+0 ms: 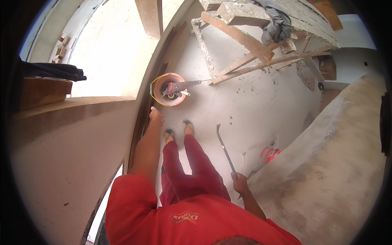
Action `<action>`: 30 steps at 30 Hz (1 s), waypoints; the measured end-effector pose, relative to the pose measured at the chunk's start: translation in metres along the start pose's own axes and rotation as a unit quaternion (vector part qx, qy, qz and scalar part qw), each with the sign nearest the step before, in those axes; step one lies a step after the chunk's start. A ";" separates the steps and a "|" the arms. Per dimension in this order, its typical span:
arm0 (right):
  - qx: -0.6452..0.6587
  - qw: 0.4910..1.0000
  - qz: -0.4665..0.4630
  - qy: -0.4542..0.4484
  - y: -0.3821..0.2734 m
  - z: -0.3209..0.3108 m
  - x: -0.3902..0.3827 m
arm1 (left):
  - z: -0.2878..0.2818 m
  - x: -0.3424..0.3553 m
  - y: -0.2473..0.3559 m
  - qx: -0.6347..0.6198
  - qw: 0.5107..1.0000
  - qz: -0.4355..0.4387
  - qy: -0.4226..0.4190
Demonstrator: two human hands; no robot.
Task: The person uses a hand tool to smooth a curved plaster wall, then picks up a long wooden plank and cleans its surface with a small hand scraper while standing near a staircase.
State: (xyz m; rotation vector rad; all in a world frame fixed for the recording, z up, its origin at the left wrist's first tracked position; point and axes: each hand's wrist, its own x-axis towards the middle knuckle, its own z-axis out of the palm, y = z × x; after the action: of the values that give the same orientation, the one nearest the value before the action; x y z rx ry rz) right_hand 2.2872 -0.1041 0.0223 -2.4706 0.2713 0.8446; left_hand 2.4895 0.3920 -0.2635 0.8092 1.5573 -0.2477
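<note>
My right hand (240, 183) is wrapped round a dark crowbar (225, 148) near its lower end, and the hooked end points away from me over the floor. My left arm reaches forward beside the wall. At its end my left hand (155, 116) seems to hold nothing, its fingers partly apart, just short of an orange bucket (179, 76). Inside the bucket stands a handsaw (185, 85) with a red handle, its blade sticking out over the rim to the right. A short white tube (185, 93) and other tools, hard to make out, lie with it.
A plaster-splashed wooden trestle (241, 72) stands ahead on the right, with boards and a grey cloth (277, 25) on top. At right, a red container (269, 154) sits beside a large curved, stained surface (322, 171). A dark wooden strip (141, 116) edges the left wall. Crumbs litter the floor.
</note>
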 end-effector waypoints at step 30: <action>-0.416 0.713 -0.271 0.495 -0.344 -0.451 0.385 | -0.304 -0.160 -0.257 0.149 0.986 0.015 0.074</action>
State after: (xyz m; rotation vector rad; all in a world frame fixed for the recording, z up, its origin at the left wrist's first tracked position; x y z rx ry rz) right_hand 2.9398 -0.0588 0.2278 -3.2878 -0.6257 -0.9005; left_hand 2.0845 0.3310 -0.1371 1.1050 1.6673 -0.4133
